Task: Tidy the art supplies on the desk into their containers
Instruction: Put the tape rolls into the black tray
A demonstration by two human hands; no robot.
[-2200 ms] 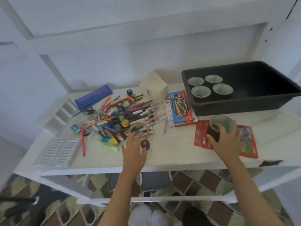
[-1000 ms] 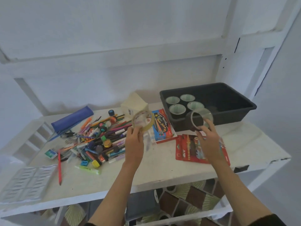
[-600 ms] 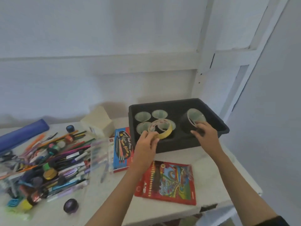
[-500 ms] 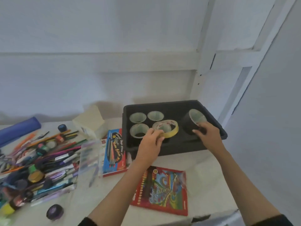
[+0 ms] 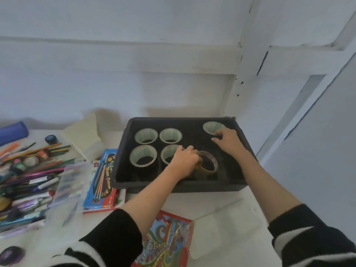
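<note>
Left grip (image 5: 185,160) pinches the yellow tape roll (image 5: 209,166), tilted inside the black tray (image 5: 173,186); right grip (image 5: 229,140) holds the dark tape roll (image 5: 212,127) in its far right corner. Each is best laid flat, clear of the four seated rolls (image 5: 143,158), before release.

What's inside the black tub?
Six tape rolls: four dark rolls at left, a yellowish roll in the left grip, a back roll under the right grip. The grips cover parts of both.

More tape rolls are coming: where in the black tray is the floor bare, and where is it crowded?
Bare: the back strip of the black tray between the four rolls and the far right roll; the front right corner beside the yellow roll. Crowded: the left half.
</note>
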